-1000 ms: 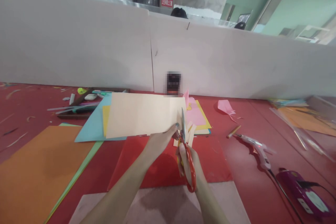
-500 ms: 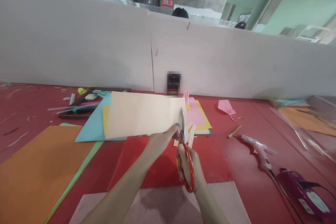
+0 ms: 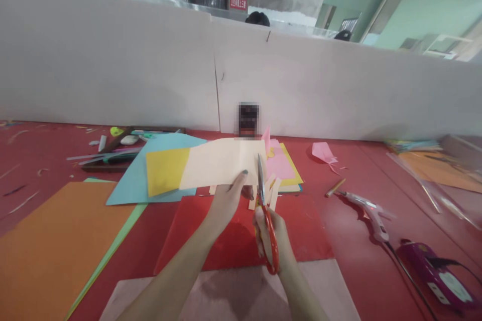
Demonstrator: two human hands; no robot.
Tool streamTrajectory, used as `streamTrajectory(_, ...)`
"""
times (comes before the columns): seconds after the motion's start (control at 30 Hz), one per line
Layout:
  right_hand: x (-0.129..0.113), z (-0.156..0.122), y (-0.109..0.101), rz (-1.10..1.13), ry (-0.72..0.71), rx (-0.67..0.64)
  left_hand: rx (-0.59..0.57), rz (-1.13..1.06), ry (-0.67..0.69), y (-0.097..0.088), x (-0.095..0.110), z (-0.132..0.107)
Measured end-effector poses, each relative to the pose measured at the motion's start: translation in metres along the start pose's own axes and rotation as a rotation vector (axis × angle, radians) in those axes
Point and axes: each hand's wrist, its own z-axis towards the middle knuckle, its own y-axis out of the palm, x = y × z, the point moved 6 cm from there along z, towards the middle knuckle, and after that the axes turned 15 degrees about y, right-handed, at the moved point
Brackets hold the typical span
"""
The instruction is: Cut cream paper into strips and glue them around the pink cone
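Note:
A cream sheet of paper (image 3: 214,160) is pinched in my left hand (image 3: 228,198) by its lower edge, thumb on top. My right hand (image 3: 269,230) grips a pair of scissors (image 3: 273,248) by its red handles. The blades point away from me and lie over the right end of the sheet, close to my left fingertips. Whether they are cutting into it I cannot tell. Behind the sheet's left end show a yellow paper (image 3: 165,170) and a blue paper (image 3: 130,175). Narrow cream strips (image 3: 276,193) lie just beyond my right hand.
A red sheet (image 3: 301,230) lies under my hands. To the right are a glue gun (image 3: 371,215), a pencil-like stick (image 3: 335,188) and a purple device (image 3: 439,276). Orange paper (image 3: 68,241) is at the left, near a tool tray (image 3: 98,166). A white partition (image 3: 320,85) stands behind.
The cream sheet's left end has swung away and now bends, uncovering more of the yellow paper. My left hand has shifted slightly left; the scissors have barely moved.

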Motion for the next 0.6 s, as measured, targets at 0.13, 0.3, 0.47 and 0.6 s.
streamTrajectory(0.13, 0.001, -0.002, 0.003, 0.012, 0.030, -0.044, 0.018, 0.061, 0.009, 0.000, 0.000, -0.001)
streamTrajectory(0.3, 0.007, 0.007, 0.009, 0.172, 0.055, -0.144, 0.029, 0.119, -0.006, 0.003, -0.001, -0.006)
streamTrajectory(0.47, 0.018, 0.026, 0.009, 0.229, 0.119, -0.182, 0.010, 0.157, -0.041, 0.008, -0.001, -0.011)
streamTrajectory(0.6, 0.013, 0.024, 0.004, 0.192, 0.070, -0.127, -0.015, 0.172, -0.011, 0.010, -0.001, -0.011)
